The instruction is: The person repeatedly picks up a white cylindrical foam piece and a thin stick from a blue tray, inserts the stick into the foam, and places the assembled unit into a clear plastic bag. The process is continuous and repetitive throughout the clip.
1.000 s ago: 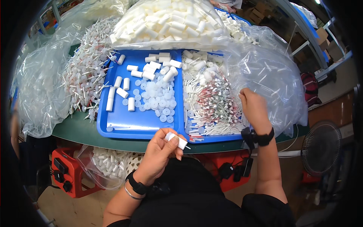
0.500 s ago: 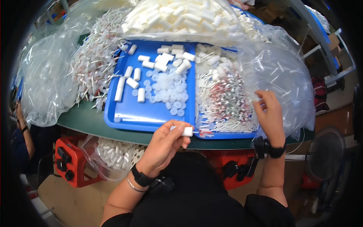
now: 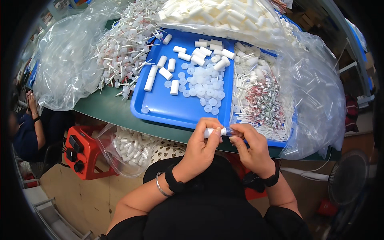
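Over the tray's near edge, both hands meet in front of me. My left hand is closed around a white cylinder held lengthwise. My right hand pinches a small clear piece against the cylinder's right end; its exact shape is partly covered by the fingers. Beyond them lies a blue tray with several loose white cylinders and a heap of translucent round discs. Right of it, another blue tray carries a pile of thin white sticks with red and metallic parts.
A large clear bag of white cylinders stands behind the trays. Clear plastic bags lie left and right. A heap of disc-and-stick pieces borders the tray. Below are a red stool and a fan. Another person sits left.
My right hand has come left from the clear bag to my left hand, bringing the clear piece to the cylinder's end. The whole view has shifted, with the trays now further right.
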A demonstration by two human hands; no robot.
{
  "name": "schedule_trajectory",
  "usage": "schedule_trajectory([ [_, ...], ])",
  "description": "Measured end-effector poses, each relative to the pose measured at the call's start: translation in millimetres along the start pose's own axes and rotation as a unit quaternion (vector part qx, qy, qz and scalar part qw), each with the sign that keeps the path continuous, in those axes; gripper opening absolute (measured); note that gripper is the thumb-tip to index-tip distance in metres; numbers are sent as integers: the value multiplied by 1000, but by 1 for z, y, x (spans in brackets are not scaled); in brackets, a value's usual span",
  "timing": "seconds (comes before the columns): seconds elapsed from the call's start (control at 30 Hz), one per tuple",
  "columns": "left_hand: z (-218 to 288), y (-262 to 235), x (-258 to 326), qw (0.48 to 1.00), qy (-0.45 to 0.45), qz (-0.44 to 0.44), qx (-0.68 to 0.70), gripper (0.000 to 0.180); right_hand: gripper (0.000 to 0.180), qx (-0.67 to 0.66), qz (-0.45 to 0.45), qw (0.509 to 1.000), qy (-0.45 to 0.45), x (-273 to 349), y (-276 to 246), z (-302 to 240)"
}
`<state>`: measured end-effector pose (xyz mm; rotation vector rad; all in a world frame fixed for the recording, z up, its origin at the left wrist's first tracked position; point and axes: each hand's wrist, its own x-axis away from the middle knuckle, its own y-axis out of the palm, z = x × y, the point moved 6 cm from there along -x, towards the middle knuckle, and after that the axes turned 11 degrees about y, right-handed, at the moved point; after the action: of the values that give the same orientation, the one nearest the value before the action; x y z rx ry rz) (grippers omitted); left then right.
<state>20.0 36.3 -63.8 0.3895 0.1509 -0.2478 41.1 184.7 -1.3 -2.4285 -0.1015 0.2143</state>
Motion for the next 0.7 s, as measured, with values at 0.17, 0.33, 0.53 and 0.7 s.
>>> schedule_trajectory([
  [0.17,15,14,4,994,55,-92,-11,35,30,4,-57,994,-89,-3,10,-14],
  [0.33,8,14,7,989,10,-114,93,45,32,-17,-59,993,-103,-2,21,-14],
  [0.53,0,12,5,949,-140,-52,276,49,31,17,27,995,-92,-6,29,-18],
  [0.7,-6,9,5,899,-190,-30,395,52,26,105,41,984,-141,-9,28,-15],
])
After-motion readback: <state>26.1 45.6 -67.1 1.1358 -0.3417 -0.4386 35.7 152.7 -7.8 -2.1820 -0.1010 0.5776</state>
